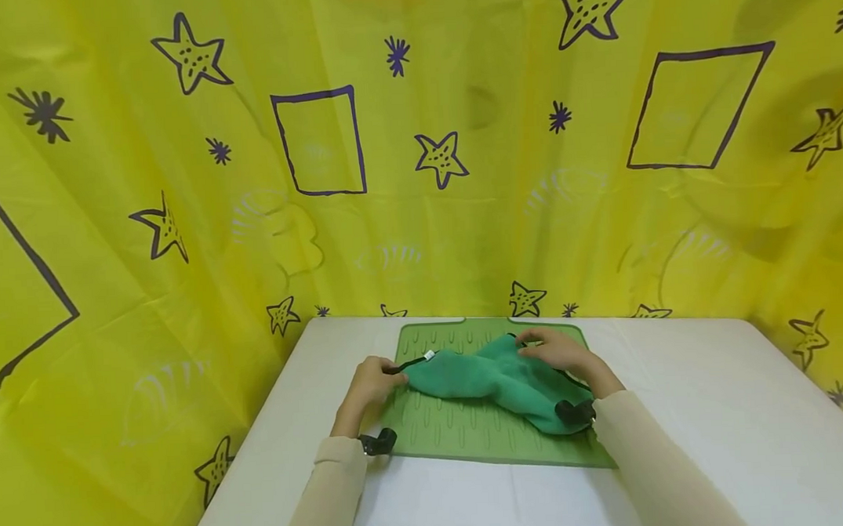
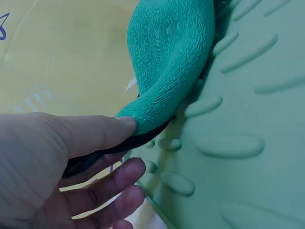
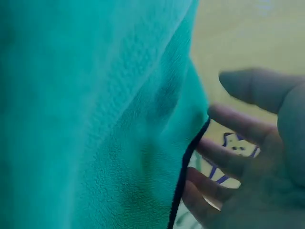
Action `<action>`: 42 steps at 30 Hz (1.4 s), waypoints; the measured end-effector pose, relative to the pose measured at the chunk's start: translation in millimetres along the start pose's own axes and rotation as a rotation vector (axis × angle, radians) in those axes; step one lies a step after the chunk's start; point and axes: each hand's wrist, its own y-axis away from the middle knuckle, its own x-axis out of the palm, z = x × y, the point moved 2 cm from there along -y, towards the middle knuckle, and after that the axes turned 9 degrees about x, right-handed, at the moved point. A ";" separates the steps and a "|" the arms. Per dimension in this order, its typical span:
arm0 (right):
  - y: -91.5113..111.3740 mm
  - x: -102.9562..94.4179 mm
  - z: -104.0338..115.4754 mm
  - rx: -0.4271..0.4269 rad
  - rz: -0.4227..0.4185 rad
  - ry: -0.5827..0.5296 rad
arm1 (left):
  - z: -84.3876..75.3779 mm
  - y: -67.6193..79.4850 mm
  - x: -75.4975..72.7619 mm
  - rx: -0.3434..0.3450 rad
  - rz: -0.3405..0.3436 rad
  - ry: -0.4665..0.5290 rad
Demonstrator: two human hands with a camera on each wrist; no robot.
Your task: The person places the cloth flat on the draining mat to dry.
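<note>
A green cloth (image 1: 469,375) with a dark edge band and a small white tag (image 1: 429,355) lies bunched across a green ribbed mat (image 1: 436,435). At its left end, my left hand (image 1: 372,381) pinches a corner between thumb and index finger; the left wrist view shows the other fingers (image 2: 128,200) spread below the dark band. My right hand (image 1: 555,350) is at the far right part of the cloth. In the right wrist view its fingertips (image 3: 217,110) touch the dark edge, while the thumb (image 3: 248,86) stands apart from the cloth.
The mat lies on a white table (image 1: 695,384). Behind and to the left hangs a yellow curtain (image 1: 406,224) printed with stars and squares. Each wrist carries a black camera mount (image 1: 378,442). A fold of the cloth reaches the right wrist's mount (image 1: 575,413).
</note>
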 end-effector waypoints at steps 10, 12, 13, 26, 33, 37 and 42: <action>1.3 -4.6 0.9 -0.032 0.032 -0.134 | -8.8 -2.3 2.4 0.044 -0.159 0.205; 5.1 -9.3 -0.4 -0.048 0.009 -0.170 | -11.0 -2.9 2.8 0.030 -0.180 0.344; 7.2 -12.3 -1.9 -0.062 -0.001 -0.180 | -11.9 -3.6 3.5 0.026 -0.191 0.416; 28.4 -34.0 -28.3 -0.005 0.043 -0.257 | -28.8 -23.5 16.0 -0.001 -0.350 0.620; 26.4 -22.8 -38.4 0.074 0.075 -0.219 | -27.8 -41.3 29.4 -0.043 -0.309 0.469; 23.0 -19.1 -42.9 0.076 0.097 -0.195 | -25.7 -43.8 32.9 -0.065 -0.141 0.302; 16.2 -21.7 -43.2 0.035 0.086 -0.149 | -28.8 -42.1 27.8 -0.024 0.053 0.203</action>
